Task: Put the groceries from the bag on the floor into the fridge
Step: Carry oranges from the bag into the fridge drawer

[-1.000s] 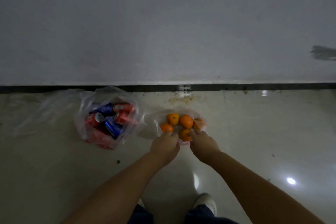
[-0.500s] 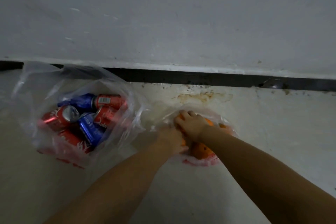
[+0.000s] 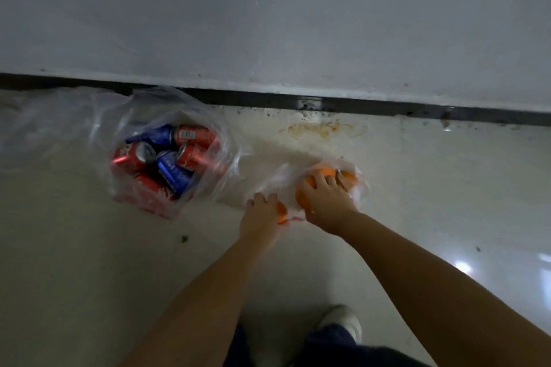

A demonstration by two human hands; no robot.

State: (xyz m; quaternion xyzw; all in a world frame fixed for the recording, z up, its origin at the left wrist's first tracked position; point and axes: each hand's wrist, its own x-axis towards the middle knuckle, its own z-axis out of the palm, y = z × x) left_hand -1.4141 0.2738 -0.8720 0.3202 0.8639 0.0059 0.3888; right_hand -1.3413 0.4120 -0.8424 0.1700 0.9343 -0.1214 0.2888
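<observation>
While my left hand (image 3: pixel 262 211) pins the thin clear plastic bag (image 3: pixel 277 182) open, my right hand (image 3: pixel 325 197) curls over a round orange fruit (image 3: pixel 305 194) to lift it.

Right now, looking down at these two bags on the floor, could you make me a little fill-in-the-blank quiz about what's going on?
1. The right hand rests on fruit coloured ____.
2. The clear bag to the left of the hands holds red and blue drink ____.
3. The left hand grips the edge of the bag that holds the ____.
4. Both bags lie on the floor close to the foot of a ____.

Missing words: orange; cans; oranges; wall
</observation>
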